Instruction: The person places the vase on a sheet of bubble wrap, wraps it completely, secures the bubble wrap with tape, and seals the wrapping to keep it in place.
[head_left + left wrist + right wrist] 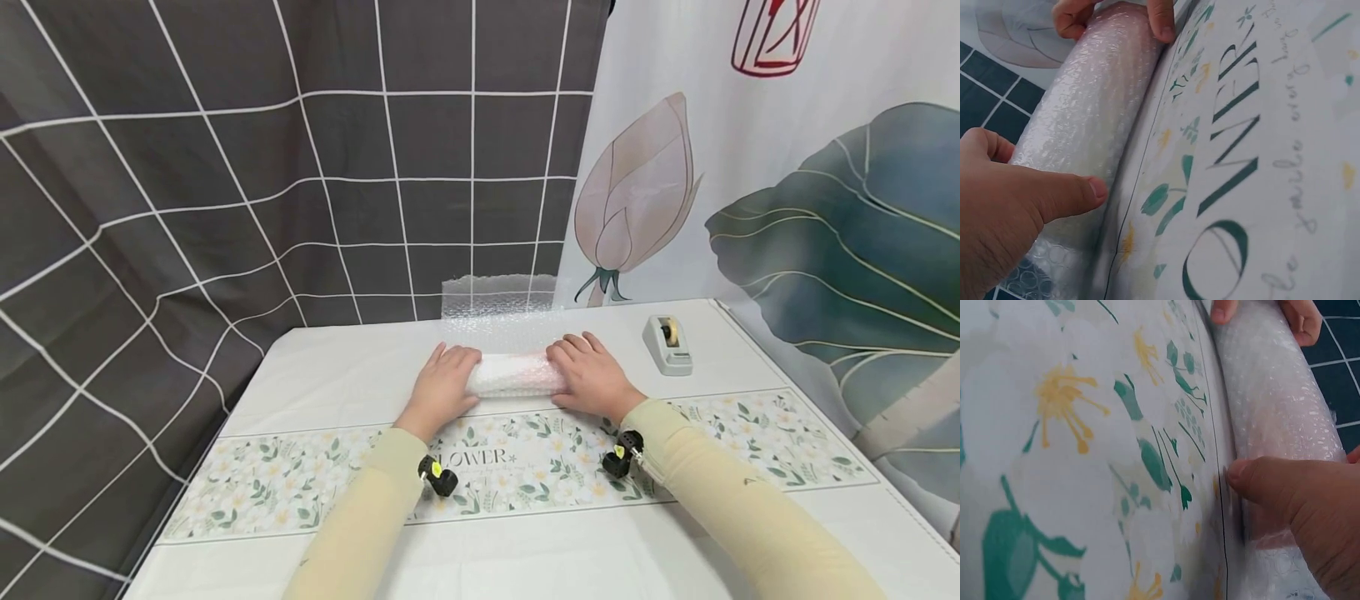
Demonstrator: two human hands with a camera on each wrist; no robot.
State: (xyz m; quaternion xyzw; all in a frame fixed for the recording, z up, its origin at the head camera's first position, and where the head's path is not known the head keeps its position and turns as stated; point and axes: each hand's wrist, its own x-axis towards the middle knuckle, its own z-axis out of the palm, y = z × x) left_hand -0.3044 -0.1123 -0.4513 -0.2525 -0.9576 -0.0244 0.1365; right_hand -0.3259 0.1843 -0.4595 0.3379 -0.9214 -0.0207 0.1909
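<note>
A whitish, partly pinkish cylinder wrapped in bubble wrap (513,375) lies crosswise on the table. My left hand (442,385) grips its left end, thumb on the near side and fingers over the far side. At the right end, my right hand (592,375) grips it the same way. In the left wrist view the thumb (1072,195) presses on the bubbly surface. The right wrist view has the right thumb (1260,478) low against the roll's near side. A loose sheet of bubble wrap (498,304) stretches from the roll past the table's back edge. The wrapped item's kind is hidden.
A grey tape dispenser (667,346) with a yellowish roll stands at the back right of the table. The white tablecloth (330,367) carries a floral band (262,483) with lettering. Behind hang a dark grid-patterned curtain (435,133) and a white floral one (652,50).
</note>
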